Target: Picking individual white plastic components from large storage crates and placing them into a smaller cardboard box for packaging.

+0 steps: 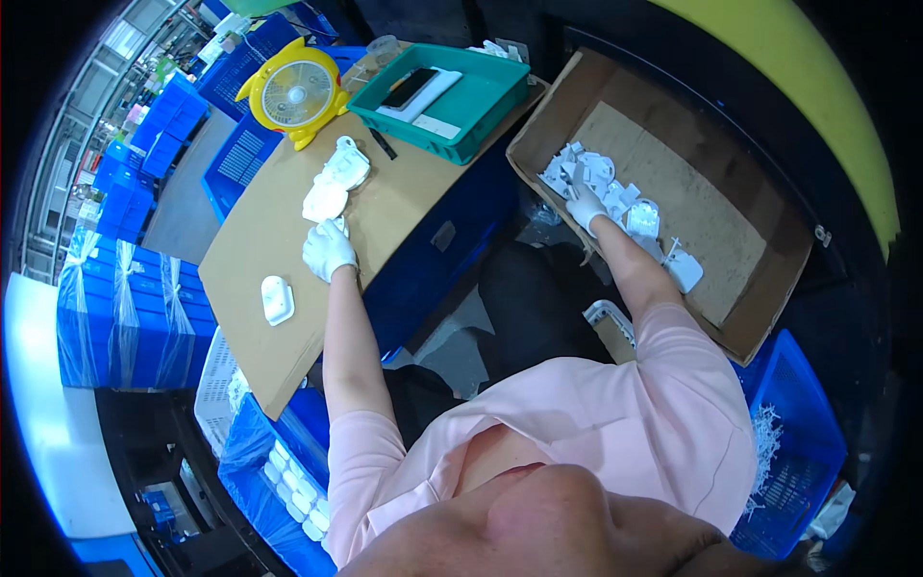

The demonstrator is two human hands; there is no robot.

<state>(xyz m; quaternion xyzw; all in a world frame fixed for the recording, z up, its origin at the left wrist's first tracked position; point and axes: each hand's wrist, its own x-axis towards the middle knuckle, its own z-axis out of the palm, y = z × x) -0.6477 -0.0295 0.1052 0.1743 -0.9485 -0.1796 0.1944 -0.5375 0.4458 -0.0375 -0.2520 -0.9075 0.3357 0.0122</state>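
Observation:
My left hand [329, 252], in a white glove, rests on the cardboard-covered table with its fingers bent over a white plastic part [341, 225]. Just beyond it lie more white plastic parts [327, 199], touching one another. A separate rounded white plastic cover [278, 300] sits nearer to me on the left. On the right, my gloved right hand [586, 207] reaches into an open cardboard box [673, 144], its fingers closed at a pile of white plastic pieces [642, 219]. A slim greyish thing shows at those fingertips; its kind is unclear.
A yellow fan [296, 94] and a green tray [461, 135] holding a phone [410, 88] stand at the table's far end. Near the tray lies a dark strip [383, 143]. Blue crates [125, 308] line the left; another blue basket [798, 452] stands at lower right.

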